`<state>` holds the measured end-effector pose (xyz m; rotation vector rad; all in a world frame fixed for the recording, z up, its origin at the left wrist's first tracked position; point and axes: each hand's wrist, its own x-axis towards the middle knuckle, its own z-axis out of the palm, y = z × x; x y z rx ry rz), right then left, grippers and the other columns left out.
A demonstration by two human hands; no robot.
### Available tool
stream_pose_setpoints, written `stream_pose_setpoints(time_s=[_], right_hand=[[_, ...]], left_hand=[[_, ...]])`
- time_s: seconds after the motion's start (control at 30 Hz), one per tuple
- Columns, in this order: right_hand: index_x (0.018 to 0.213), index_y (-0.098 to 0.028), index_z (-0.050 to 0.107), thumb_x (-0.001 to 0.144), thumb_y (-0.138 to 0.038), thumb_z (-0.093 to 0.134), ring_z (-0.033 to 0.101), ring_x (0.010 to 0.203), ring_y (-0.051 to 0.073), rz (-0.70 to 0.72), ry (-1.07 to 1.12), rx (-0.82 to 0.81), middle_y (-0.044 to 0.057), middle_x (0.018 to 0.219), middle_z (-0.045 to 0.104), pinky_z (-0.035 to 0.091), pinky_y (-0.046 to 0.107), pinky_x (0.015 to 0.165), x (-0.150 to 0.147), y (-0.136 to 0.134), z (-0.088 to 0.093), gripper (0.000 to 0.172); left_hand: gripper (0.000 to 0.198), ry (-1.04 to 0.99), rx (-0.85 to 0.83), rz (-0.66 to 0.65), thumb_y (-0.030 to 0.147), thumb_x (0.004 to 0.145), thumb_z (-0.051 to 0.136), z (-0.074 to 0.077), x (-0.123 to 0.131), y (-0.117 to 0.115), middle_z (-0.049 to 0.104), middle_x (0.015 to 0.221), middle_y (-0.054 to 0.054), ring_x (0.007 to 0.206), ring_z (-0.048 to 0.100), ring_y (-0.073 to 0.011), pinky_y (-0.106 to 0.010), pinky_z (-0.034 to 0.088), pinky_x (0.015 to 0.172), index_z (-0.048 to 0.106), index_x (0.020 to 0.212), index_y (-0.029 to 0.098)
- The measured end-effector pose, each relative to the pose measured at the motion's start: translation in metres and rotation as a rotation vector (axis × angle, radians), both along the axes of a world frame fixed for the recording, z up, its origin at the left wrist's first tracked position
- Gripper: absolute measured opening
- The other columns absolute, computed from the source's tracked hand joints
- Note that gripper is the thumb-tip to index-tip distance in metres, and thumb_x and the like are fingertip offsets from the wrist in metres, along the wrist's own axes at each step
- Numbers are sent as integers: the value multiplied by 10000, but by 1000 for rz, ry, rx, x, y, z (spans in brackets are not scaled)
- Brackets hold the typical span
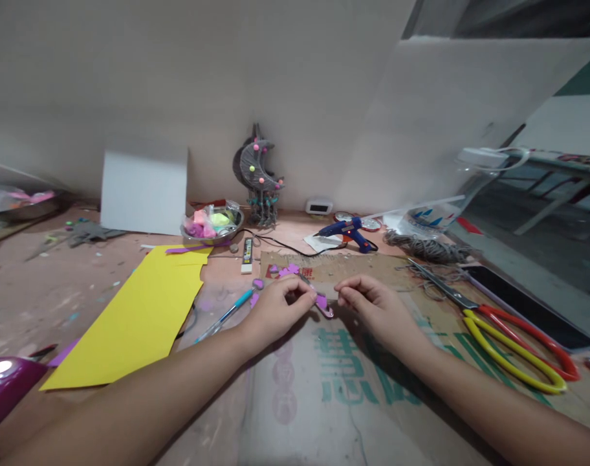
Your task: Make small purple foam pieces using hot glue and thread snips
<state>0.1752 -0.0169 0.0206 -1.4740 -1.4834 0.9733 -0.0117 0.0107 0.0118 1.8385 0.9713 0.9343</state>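
Near the middle of the table, my left hand (pixel 283 301) has its thumb and forefinger pinched at a small purple piece (pixel 321 301). A pink tool with a small round hole (pixel 328 312) lies just beside that piece, under the fingertips. My right hand (pixel 367 299) is a little to the right, thumb and fingertips pressed together; whatever is between them is too small to make out. Purple cut-out shapes (pixel 289 270) lie on the cardboard (pixel 372 268) beyond my left hand. A blue pen (pixel 227 315) rests left of it.
Yellow sheet (pixel 130 317) at left; red-and-yellow-handled scissors (pixel 513 343) and a phone (pixel 528 304) at right. Behind stand a blue glue gun (pixel 346 232), a metal bowl (pixel 237 226), a grey moon ornament (pixel 259 168), a white board (pixel 144 188) and grey yarn (pixel 426 248).
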Motion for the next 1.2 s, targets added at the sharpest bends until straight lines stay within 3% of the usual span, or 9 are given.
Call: stream_pose_setpoints(time_s=[0.13,0.37,0.57,0.7,0.8,0.93,1.2], right_hand=[[807,-184,522,759,-344,582,525,507,110,30,29,-31,-9,645,598,406,228,470,-2,-1,4,178],[749,-178,629,796,-356,546,592,714,159,200,-166,73,24,734,646,450,267,678,-6,-3,9,202],[765,-183,550,826,-391,484,536,605,132,105,-70,29,3,672,582,438,243,564,-6,-5,5,227],[763,-193,510,855,-399,441,547,627,136,143,-34,63,7,688,598,447,250,592,-6,-6,5,236],[763,-188,532,858,-382,451,548,655,146,190,-129,94,16,700,599,443,259,619,-6,-6,3,231],[758,-190,555,857,-365,467,525,644,138,212,-217,130,3,682,576,424,242,608,-7,-5,1,219],[662,-189,546,851,-371,475,517,604,135,227,-228,91,-5,619,560,413,240,581,-10,-7,4,272]], left_hand=[[198,21,22,6,274,831,487,-1,0,0,610,730,-21,727,561,-145,-254,411,669,603,718,159],[202,30,72,8,289,831,498,1,-1,-3,614,746,-22,754,557,-150,-255,413,702,607,717,162],[296,-1,74,-70,326,890,427,-2,-1,-1,635,845,-49,828,567,-159,-272,423,771,664,835,157],[279,-15,27,18,354,876,460,-2,-1,-1,647,964,-54,945,562,-182,-302,416,848,664,974,191],[218,21,36,30,350,805,569,0,0,-3,646,933,-53,913,568,-186,-302,430,824,674,907,188],[146,46,72,-13,275,791,573,3,2,-5,628,823,-49,809,573,-163,-278,442,746,653,753,158],[208,-3,10,-41,314,832,518,0,1,-2,643,794,-34,790,584,-158,-266,443,729,640,765,158]])
